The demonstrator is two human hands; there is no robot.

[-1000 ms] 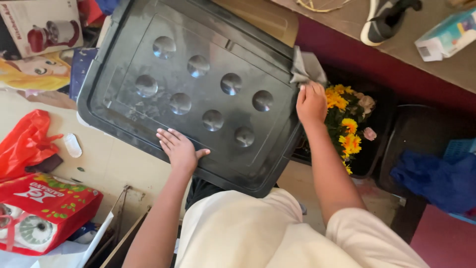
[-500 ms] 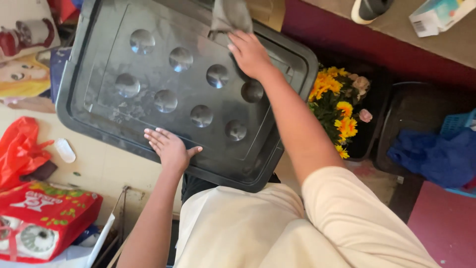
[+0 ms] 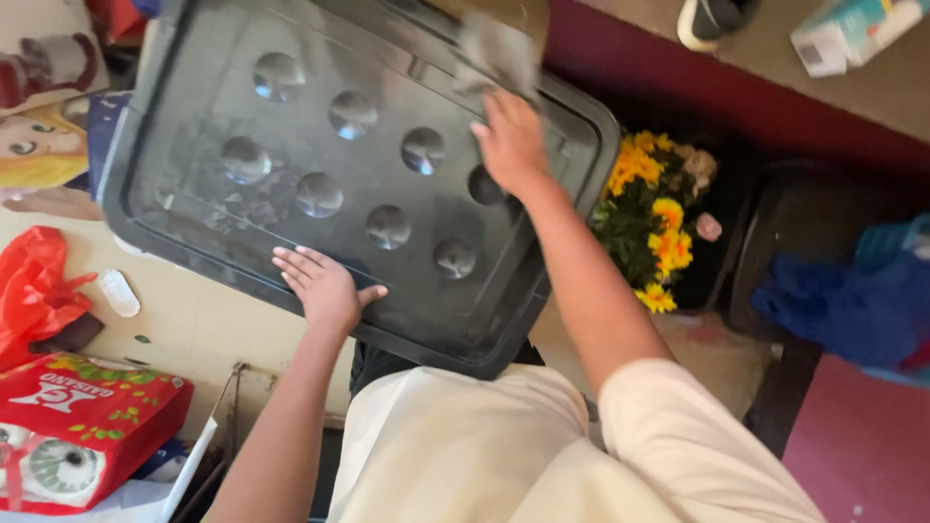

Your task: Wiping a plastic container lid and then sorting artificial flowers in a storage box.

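A large dark grey plastic bin lid (image 3: 194,203) with several round dimples lies flat in front of me. My left hand (image 3: 325,286) rests flat on its near edge, fingers spread, holding nothing. My right hand (image 3: 511,143) presses a grey cloth (image 3: 496,50) onto the lid near its far right corner. The cloth is blurred. The lid's surface looks dusty and streaked.
Yellow and pink flowers (image 3: 654,208) stand in a dark container right of the lid. A red plastic bag (image 3: 34,291) and a red printed box (image 3: 82,426) lie at the left. Blue cloth (image 3: 852,305) sits at the right, a shoe (image 3: 717,19) at the top.
My right hand has swept the cloth from the lid's right edge up to its far side and back toward the right corner. The left hand has stayed on the near edge.
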